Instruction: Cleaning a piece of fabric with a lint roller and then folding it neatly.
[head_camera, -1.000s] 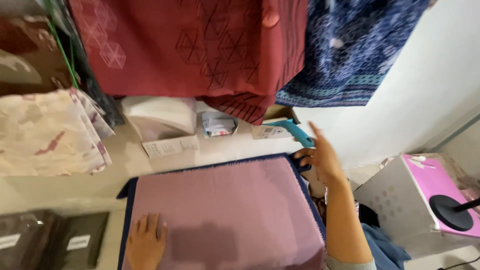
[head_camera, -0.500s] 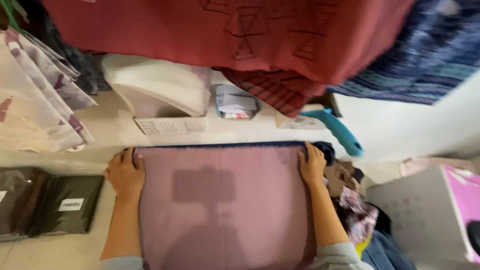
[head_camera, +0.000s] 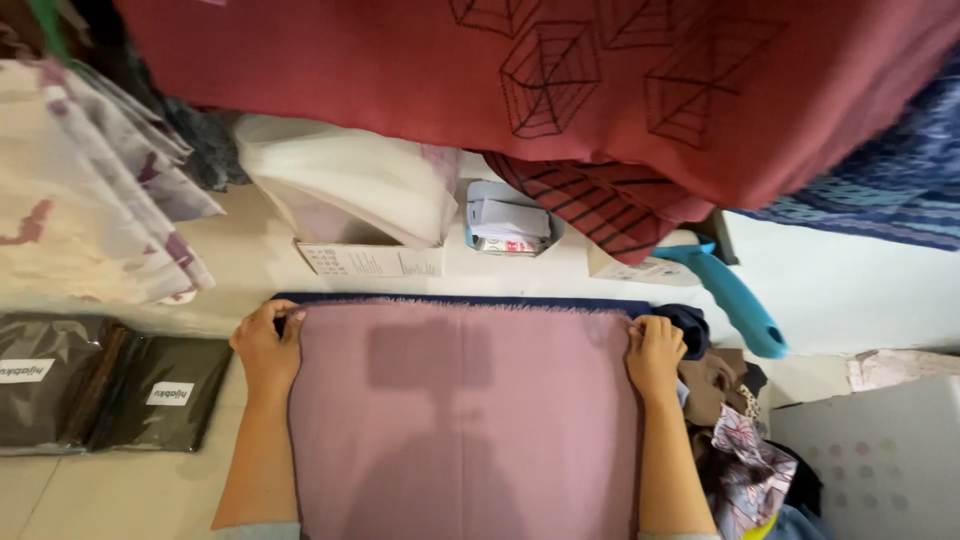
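A mauve-pink cloth (head_camera: 460, 420) lies flat on a dark blue pad (head_camera: 460, 300) whose edge shows along the far side. My left hand (head_camera: 266, 345) grips the cloth's far left corner. My right hand (head_camera: 655, 352) grips the far right corner. Both forearms run along the cloth's side edges. The camera's shadow falls on the middle of the cloth.
Red patterned fabric (head_camera: 560, 90) and blue fabric (head_camera: 880, 200) hang overhead. A white bag on a box (head_camera: 365, 210), a small tray of papers (head_camera: 505, 225) and a turquoise handle (head_camera: 735, 300) sit beyond the pad. Dark packaged items (head_camera: 110, 390) lie left; crumpled fabrics (head_camera: 740, 440) right.
My right hand came back from the turquoise handle to the cloth's far right corner. My left hand slid up to the far left corner. Since half a second ago both hands have stayed put.
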